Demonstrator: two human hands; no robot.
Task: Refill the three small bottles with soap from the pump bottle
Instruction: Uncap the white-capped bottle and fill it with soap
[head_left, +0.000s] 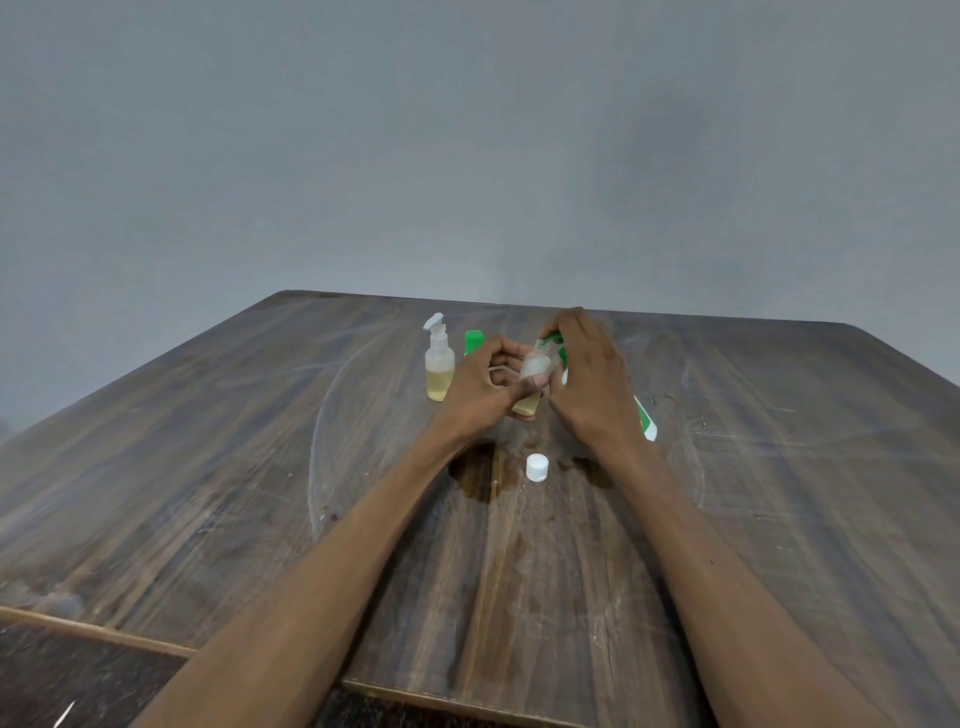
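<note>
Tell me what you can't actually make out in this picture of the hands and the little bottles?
All in the head view:
- Green-and-white pump bottle: mostly hidden behind the right hand; its label is unreadable.
- Green-capped bottle: body hidden behind the left hand, so its fill level is unknown.
- Small bottle held in the left hand: its mouth is blurred, so whether soap is flowing cannot be told.
- White cap: too small to tell which bottle it fits.
</note>
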